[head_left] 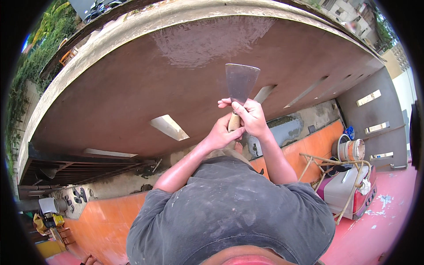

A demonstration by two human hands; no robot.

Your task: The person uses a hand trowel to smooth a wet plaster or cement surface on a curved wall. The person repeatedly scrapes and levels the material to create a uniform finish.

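Observation:
I hold a wide putty knife [240, 81] upright in front of me, its grey metal blade pointing up toward a brown plastered wall [132, 88]. My left hand [223, 134] grips the lower part of the pale wooden handle. My right hand [249, 115] wraps the handle just below the blade, thumb across the front. The blade's face looks smeared with a thin grey film. Both forearms rise from my dark grey, dust-marked shirt [229, 216].
The wall has narrow slot openings [168, 127] and a concrete top ledge [145, 20]. Below lies an orange tiled floor [106, 221]. At right stand a white and red box [349, 190], a bamboo frame [327, 161] and a bucket [352, 150]. Greenery [31, 66] fills the left.

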